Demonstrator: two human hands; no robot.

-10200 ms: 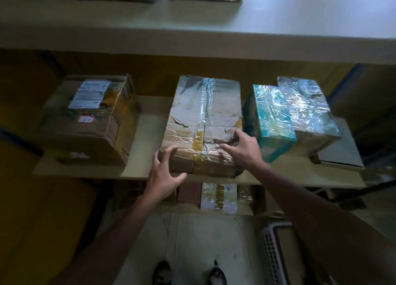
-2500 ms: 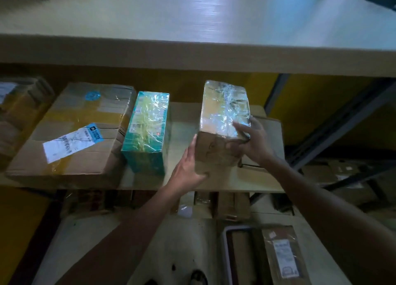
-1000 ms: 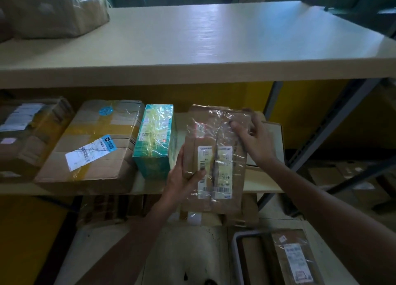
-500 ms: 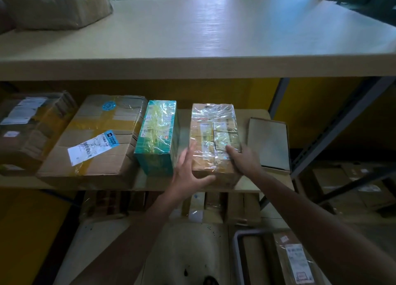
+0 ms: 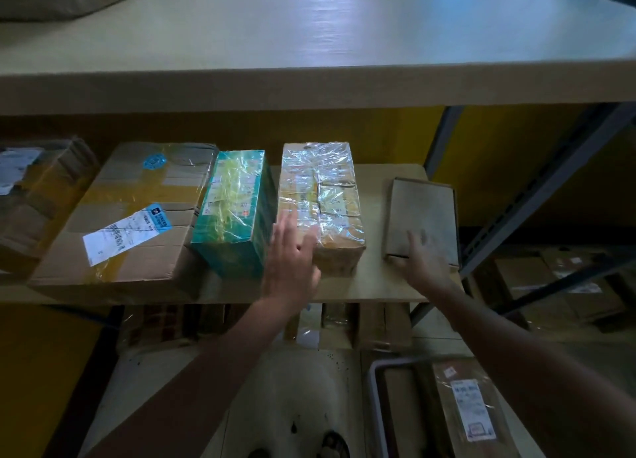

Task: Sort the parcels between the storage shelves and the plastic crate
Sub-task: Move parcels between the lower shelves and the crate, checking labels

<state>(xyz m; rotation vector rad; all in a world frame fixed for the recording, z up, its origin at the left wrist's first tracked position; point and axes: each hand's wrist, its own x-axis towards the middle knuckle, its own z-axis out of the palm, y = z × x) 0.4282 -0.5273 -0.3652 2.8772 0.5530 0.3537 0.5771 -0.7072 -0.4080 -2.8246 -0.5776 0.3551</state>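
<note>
Wrapped parcel point(image 5: 321, 206) lies on middle shelf point(image 5: 375, 285) between teal box point(image 5: 234, 213) and flat carton point(image 5: 423, 220). Left hand point(image 5: 290, 261) fingers straight, released, at its near-left corner. Right hand point(image 5: 421, 261) on carton's near edge, blurred, grip unreadable. Plastic crate point(image 5: 373, 388) cut off below, labelled parcel point(image 5: 471, 409) inside. Dim room, yellow wall point(image 5: 499, 154).

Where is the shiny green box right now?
In the head view, the teal box sits on the middle shelf, left of centre, between the big labelled cardboard box and the plastic-wrapped brown parcel.
</note>
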